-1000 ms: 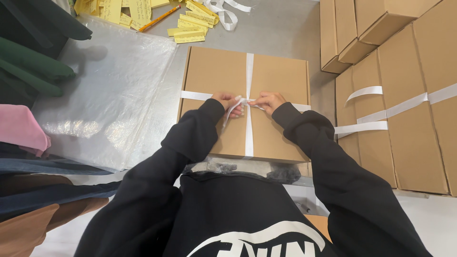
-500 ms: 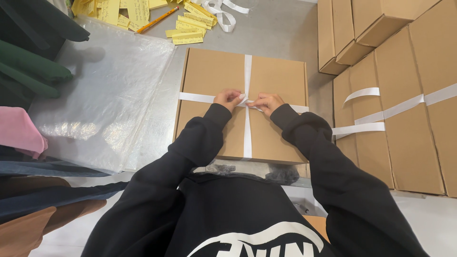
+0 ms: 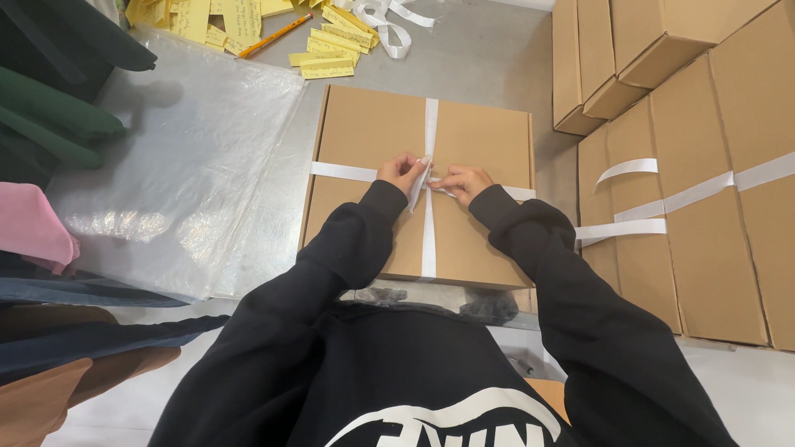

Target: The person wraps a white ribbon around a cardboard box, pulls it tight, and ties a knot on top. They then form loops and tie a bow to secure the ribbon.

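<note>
A flat brown cardboard box (image 3: pixel 373 132) lies on the grey table in front of me, crossed lengthwise and sideways by a white ribbon (image 3: pixel 429 240). My left hand (image 3: pixel 401 173) and my right hand (image 3: pixel 461 181) meet at the middle of the lid, where the two bands cross. Each hand pinches a loose end of the ribbon; the left one lifts a short loop of it. Both arms are in black sleeves.
A clear plastic bag (image 3: pixel 182 157) lies left of the box. Yellow paper slips (image 3: pixel 327 54), a pencil (image 3: pixel 276 35) and spare ribbon (image 3: pixel 389 25) sit at the back. Stacked ribbon-tied boxes (image 3: pixel 704 190) stand to the right. Folded clothes (image 3: pixel 50 132) are piled at the left.
My hands stay at the ribbon crossing; the fingers have shifted a little and the left hand now holds a raised loop of ribbon.
</note>
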